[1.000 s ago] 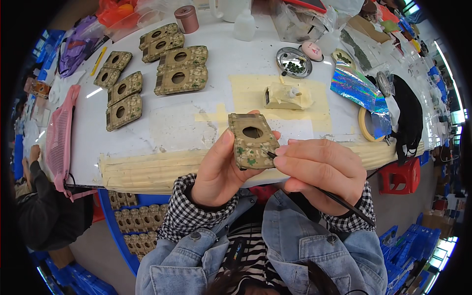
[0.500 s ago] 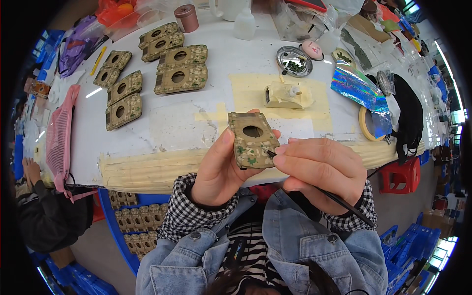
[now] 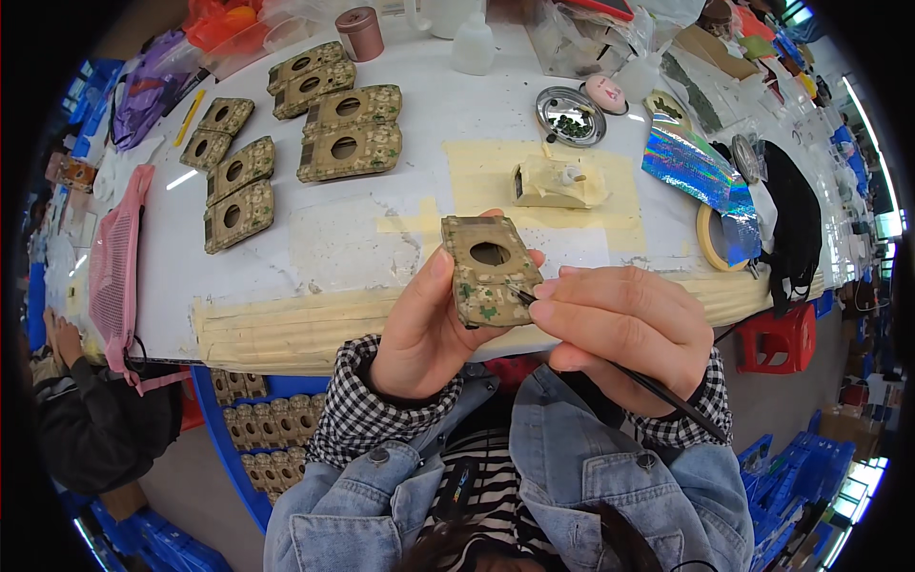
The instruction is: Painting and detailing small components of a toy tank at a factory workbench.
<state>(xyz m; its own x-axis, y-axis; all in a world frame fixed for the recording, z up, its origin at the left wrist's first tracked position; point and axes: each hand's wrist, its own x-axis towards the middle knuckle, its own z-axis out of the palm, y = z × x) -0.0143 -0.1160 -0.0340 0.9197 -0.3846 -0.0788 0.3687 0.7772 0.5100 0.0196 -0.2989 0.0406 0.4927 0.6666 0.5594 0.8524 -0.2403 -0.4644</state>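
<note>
My left hand (image 3: pixel 416 329) holds a camouflage model tank hull (image 3: pixel 488 276) tilted up above the table's near edge. A round hole shows in its top, with mottled tan, brown and green paint around it. In my right hand (image 3: pixel 624 329) are black tweezers (image 3: pixel 664 393), pinched between thumb and fingers. Their pointed tip is at the hull's right side, just below the hole; whether it grips a small part I cannot make out. Beyond the hull, a cream tape-covered block (image 3: pixel 556 183) sits on taped-down sheets. A round metal dish (image 3: pixel 570 116) farther back holds small dark green pieces.
Several similar camouflage hulls (image 3: pixel 351 148) lie at the back left. A pink mesh pouch (image 3: pixel 116 262) hangs over the left edge. Holographic film (image 3: pixel 684 164), a tape roll (image 3: pixel 710 238) and black cloth (image 3: pixel 793 214) lie right. More hulls fill a blue crate (image 3: pixel 224 448) below the table.
Almost nothing differs. Both hands keep the same hold, and the tweezers' tip stays at the same place on the hull.
</note>
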